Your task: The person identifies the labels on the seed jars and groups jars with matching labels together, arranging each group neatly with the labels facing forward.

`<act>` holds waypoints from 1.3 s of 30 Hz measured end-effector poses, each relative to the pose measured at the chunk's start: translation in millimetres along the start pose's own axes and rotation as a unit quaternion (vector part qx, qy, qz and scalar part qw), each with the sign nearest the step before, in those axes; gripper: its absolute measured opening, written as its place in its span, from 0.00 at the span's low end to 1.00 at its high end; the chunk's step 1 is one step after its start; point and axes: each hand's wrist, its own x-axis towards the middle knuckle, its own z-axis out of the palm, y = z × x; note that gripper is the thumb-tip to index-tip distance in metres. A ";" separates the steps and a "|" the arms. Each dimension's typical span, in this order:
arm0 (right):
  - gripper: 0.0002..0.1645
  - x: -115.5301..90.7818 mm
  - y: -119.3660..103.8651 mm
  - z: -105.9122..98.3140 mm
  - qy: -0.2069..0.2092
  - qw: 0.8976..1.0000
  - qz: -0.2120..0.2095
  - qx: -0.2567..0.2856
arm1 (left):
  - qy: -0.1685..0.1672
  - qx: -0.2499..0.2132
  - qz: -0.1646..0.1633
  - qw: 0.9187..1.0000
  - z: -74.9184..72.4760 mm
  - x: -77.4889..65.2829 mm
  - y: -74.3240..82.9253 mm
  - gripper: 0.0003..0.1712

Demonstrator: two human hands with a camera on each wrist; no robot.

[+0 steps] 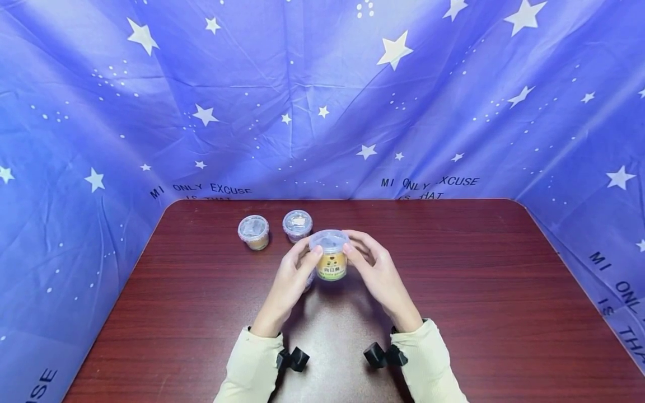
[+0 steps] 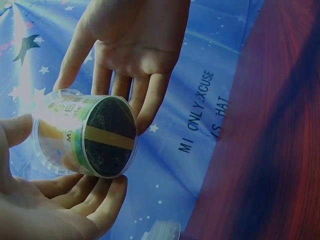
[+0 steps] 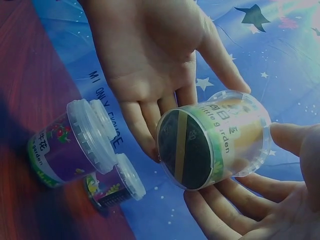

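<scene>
A clear plastic jar point(image 1: 333, 267) with a pale lid point(image 1: 329, 239) and a yellow-green label is held upright above the table between both hands. My left hand point(image 1: 288, 277) grips its left side, thumb at the front near the lid. On the other side my right hand point(image 1: 379, 273) grips it the same way. Both wrist views show the jar's dark base point(image 2: 110, 137) crossed by a tan strip. In the right wrist view, fingers of both hands wrap its sides. Close to the left hand, a purple-labelled jar point(image 3: 60, 150) is mostly hidden in the head view.
Two similar lidded jars, one at left point(image 1: 253, 232) and one nearer the middle point(image 1: 297, 225), stand toward the back of the dark red table point(image 1: 478, 291). A blue star-patterned cloth point(image 1: 302, 140) hangs behind the table and at both sides.
</scene>
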 end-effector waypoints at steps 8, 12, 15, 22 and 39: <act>0.23 3.7 1.1 2.7 -0.008 1.000 0.008 0.000 | 0.008 0.008 0.010 1.000 -5.7 3.5 -1.5 0.24; 0.22 4.1 -0.4 3.4 -0.007 1.000 0.007 -0.003 | 0.005 0.005 0.010 1.000 -6.8 3.0 0.0 0.24; 0.22 4.3 -1.0 3.6 -0.007 1.000 0.008 -0.005 | 0.004 0.006 0.011 1.000 -7.8 2.7 0.6 0.24; 0.22 5.8 -2.1 3.1 -0.013 1.000 0.015 -0.011 | -0.001 0.009 0.008 1.000 -9.5 2.7 -1.0 0.24; 0.23 4.3 -1.3 0.6 -0.071 0.997 0.036 -0.010 | -0.024 0.013 -0.007 1.000 -20.3 -5.2 1.1 0.25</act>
